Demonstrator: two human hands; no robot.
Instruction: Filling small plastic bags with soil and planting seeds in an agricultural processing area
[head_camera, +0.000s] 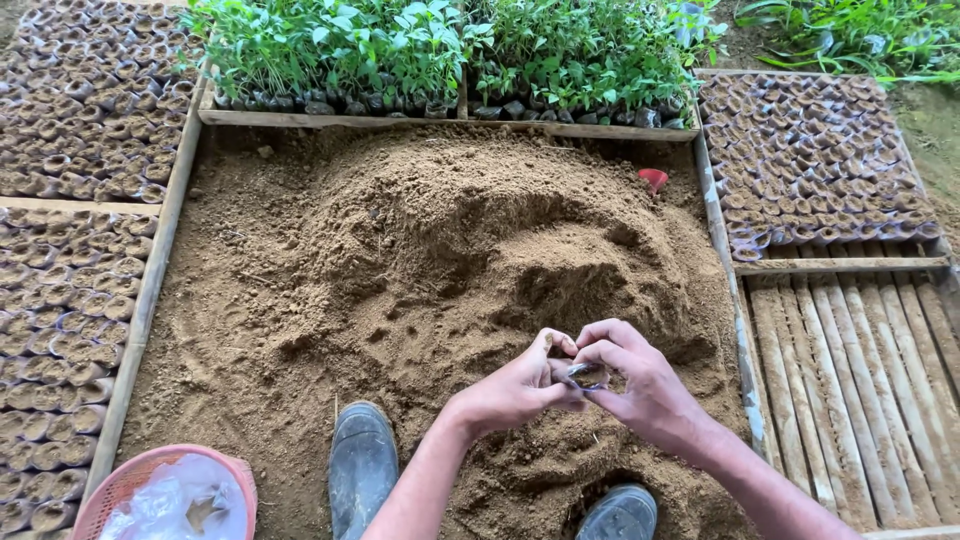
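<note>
My left hand (520, 385) and my right hand (640, 385) meet over a mound of brown soil (430, 250). Between the fingertips of both hands sits a small clear plastic seedling bag (585, 376), held open at its mouth with soil inside. Both thumbs and forefingers pinch its rim. The bag is mostly hidden by my fingers.
My two dark rubber boots (362, 465) (620, 512) stand in the soil. Rows of soil-filled bags (70, 290) lie left and at the right back (810, 160). Green seedlings (440, 50) stand behind. A pink basket (150, 490) holds clear bags; wooden slats (860, 380) lie right; a red scoop (653, 179) sticks from the soil.
</note>
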